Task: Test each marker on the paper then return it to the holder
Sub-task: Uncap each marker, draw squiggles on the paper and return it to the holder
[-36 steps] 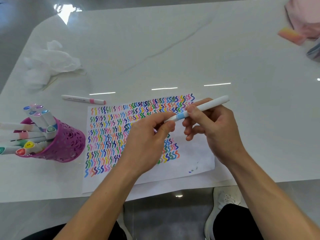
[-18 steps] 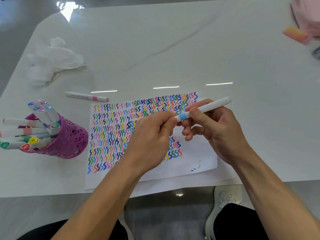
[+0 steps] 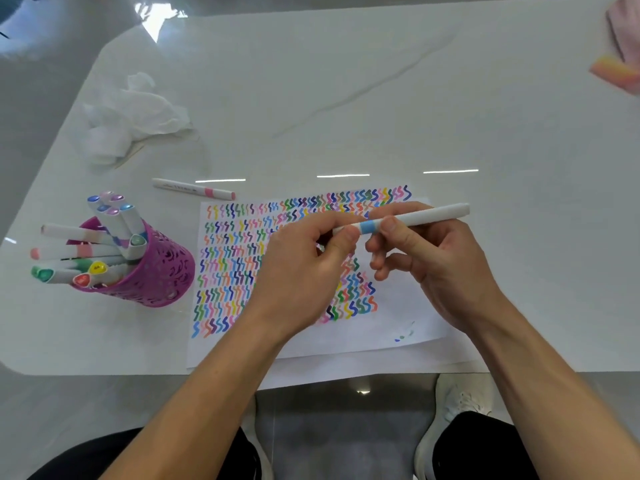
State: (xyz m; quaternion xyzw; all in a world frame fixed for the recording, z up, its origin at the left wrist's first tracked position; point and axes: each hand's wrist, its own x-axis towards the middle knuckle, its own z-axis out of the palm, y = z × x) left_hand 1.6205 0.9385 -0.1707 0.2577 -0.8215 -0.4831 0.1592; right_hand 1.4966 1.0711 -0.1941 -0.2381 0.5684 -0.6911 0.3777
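A white marker with a light blue band (image 3: 415, 218) lies level between both hands above the paper (image 3: 388, 327). My right hand (image 3: 433, 261) pinches its barrel just right of the band. My left hand (image 3: 304, 268) grips the marker's left end, which its fingers hide; whether a cap is on is not visible. The paper is covered with rows of coloured squiggles. A purple mesh holder (image 3: 156, 271) with several markers stands to the left. Another white marker with a pink band (image 3: 194, 189) lies on the table beyond the paper.
Crumpled white tissue (image 3: 135, 116) lies at the far left of the white table (image 3: 346, 98). A pink and orange object (image 3: 613, 72) and pink cloth (image 3: 623, 26) sit at the far right corner. My knees and shoes show below the table's near edge.
Both hands keep the blue-banded marker in nearly the same place over the paper. My left fingers have closed further over its left end, nearer the blue band.
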